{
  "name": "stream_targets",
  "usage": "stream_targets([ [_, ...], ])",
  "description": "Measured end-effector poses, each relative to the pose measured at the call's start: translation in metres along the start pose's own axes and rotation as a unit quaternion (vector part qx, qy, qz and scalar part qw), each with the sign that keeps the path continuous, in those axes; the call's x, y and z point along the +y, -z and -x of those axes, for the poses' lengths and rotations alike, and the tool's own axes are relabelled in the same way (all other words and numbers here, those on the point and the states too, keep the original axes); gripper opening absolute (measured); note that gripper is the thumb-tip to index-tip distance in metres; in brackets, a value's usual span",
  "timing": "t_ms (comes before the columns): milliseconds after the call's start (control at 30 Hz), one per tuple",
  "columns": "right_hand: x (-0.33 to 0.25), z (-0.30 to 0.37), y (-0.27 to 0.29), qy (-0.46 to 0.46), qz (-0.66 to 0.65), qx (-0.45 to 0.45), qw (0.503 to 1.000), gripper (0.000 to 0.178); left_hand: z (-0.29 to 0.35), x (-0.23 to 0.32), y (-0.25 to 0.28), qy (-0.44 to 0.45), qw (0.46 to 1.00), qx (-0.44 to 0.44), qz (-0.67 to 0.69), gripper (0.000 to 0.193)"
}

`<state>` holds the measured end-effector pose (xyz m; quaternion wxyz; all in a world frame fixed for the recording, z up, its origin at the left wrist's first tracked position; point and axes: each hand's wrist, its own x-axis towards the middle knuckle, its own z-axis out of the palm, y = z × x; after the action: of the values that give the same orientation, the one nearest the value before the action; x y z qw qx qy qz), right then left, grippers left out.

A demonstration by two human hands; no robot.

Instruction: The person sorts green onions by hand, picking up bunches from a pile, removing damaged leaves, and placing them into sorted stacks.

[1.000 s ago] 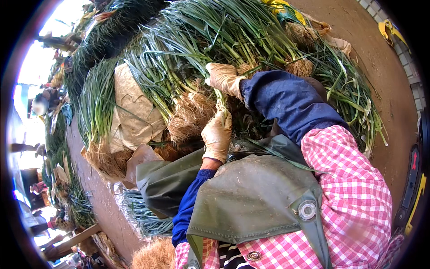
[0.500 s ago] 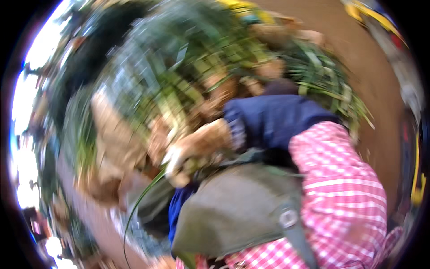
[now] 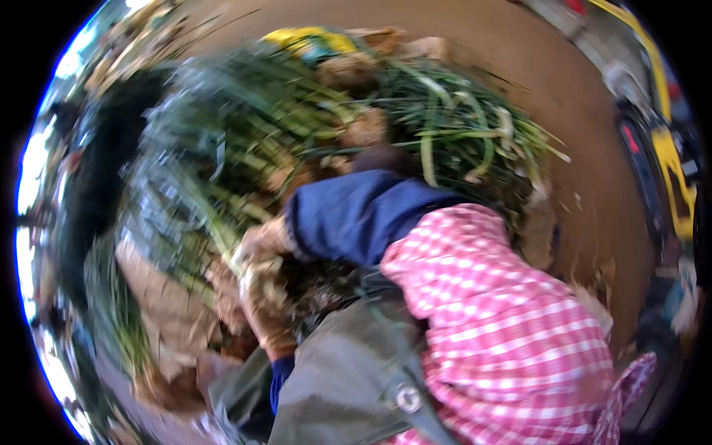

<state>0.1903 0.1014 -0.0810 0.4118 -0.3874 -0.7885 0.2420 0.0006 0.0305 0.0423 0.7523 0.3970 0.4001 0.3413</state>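
Note:
Both hands are together at the near side of a heap of long green onions (image 3: 222,133). My right hand (image 3: 263,240), in a dark blue cuff and pink checked sleeve, closes round the pale stem of a green onion (image 3: 221,228). Just below it, my left hand (image 3: 273,326) comes up from a blue cuff and is closed at the stem's lower, whitish root end. Motion blur hides the separate fingers. The leaves point up and to the left, away from me.
Brown paper wrap (image 3: 167,304) lies at the left beside another onion bundle (image 3: 115,311). More loose green onions (image 3: 475,133) spread at the right. A yellow bag (image 3: 311,41) sits behind the heap. Brown floor (image 3: 578,178) and yellow-framed equipment (image 3: 671,182) are at the right.
The view has swung, so the heap and hands appear farther left. My left hand, mostly hidden before, now shows below the right one. Both hands stay at the stem.

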Motion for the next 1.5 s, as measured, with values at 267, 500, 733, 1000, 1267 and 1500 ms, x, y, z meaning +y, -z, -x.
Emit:
stream_targets([
  [267, -0.065, -0.037, 0.111, -0.419, 0.157, 0.051, 0.893, 0.054, 0.009, 0.050, 0.007, -0.107, 0.960, -0.125, 0.226, 0.039],
  [500, -0.102, -0.046, 0.036, -0.318, 0.061, -0.124, 0.938, 0.056, -0.026, -0.031, 0.006, -0.001, 0.956, 0.109, 0.271, 0.028],
  [733, -0.051, -0.045, 0.041, -0.505, -0.360, 0.070, 0.782, 0.047, -0.004, -0.019, -0.003, 0.064, 0.963, 0.020, 0.260, 0.033],
  [1000, -0.054, -0.053, 0.016, -0.379, -0.174, 0.037, 0.908, 0.043, -0.003, -0.031, -0.014, 0.085, 0.947, 0.025, 0.308, 0.035],
  [1267, -0.127, -0.062, 0.011, -0.322, -0.274, -0.040, 0.905, 0.028, 0.017, -0.001, 0.005, 0.036, 0.946, 0.155, 0.282, 0.051],
  [1500, -0.173, -0.049, 0.019, -0.377, -0.369, -0.078, 0.846, 0.018, -0.032, -0.048, 0.008, -0.124, 0.940, 0.138, 0.286, 0.014],
])
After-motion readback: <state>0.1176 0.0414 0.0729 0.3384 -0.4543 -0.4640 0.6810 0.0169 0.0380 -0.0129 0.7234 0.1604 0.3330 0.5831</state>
